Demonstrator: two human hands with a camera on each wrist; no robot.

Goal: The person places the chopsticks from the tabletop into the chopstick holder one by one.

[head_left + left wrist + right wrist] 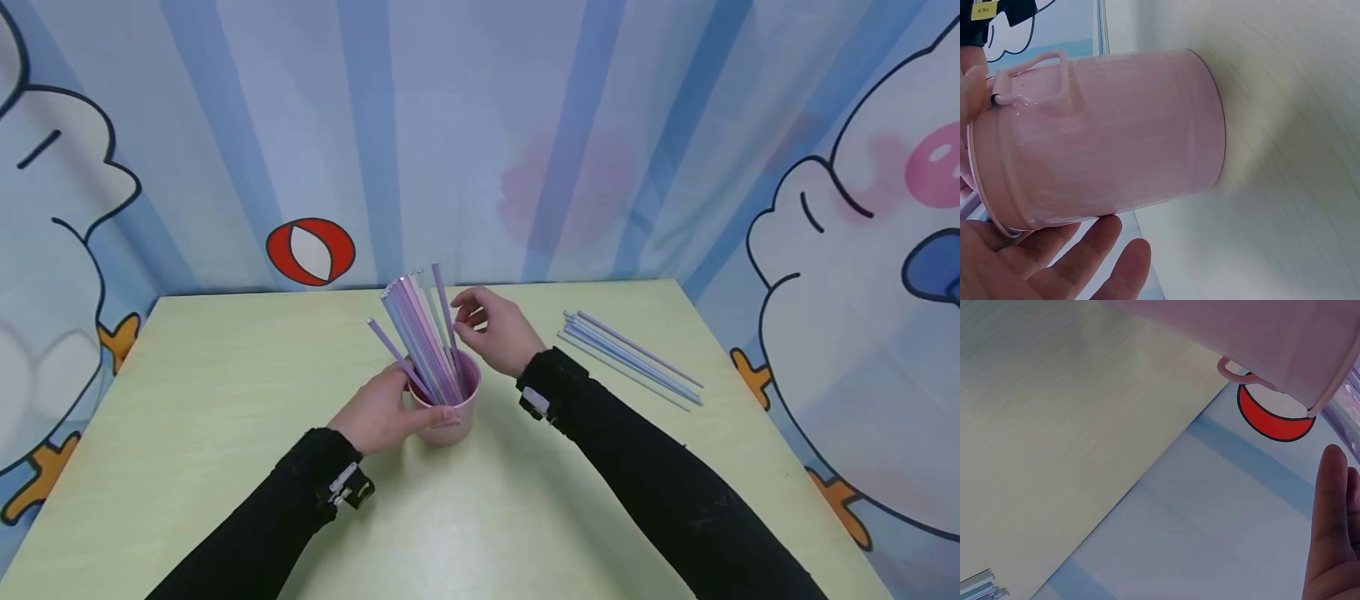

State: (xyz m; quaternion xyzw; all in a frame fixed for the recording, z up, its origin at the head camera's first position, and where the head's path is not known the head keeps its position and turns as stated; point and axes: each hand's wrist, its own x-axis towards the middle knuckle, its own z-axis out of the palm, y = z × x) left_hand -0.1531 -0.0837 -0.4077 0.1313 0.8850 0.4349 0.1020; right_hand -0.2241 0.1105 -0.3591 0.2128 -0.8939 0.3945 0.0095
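A pink pail (pixel 453 432) with small loop handles stands upright on the table. It holds a dense bundle of pastel straws (pixel 420 333), purple, pink and pale blue. My left hand (pixel 382 412) grips the pail near its rim, thumb across the front and fingers round the side; the left wrist view shows the pail wall (pixel 1116 137) against those fingers. One purple straw leans out to the left above this hand. My right hand (pixel 495 329) is beside a purple straw (pixel 442 304) at the pail's right, fingers loosely bent with nothing between them.
Several loose straws (pixel 633 358), blue, purple and clear, lie in a slanted pile right of the right hand. The pale wooden table (pixel 225 400) ends at a curtain (pixel 465 125) printed with stripes and cartoon figures.
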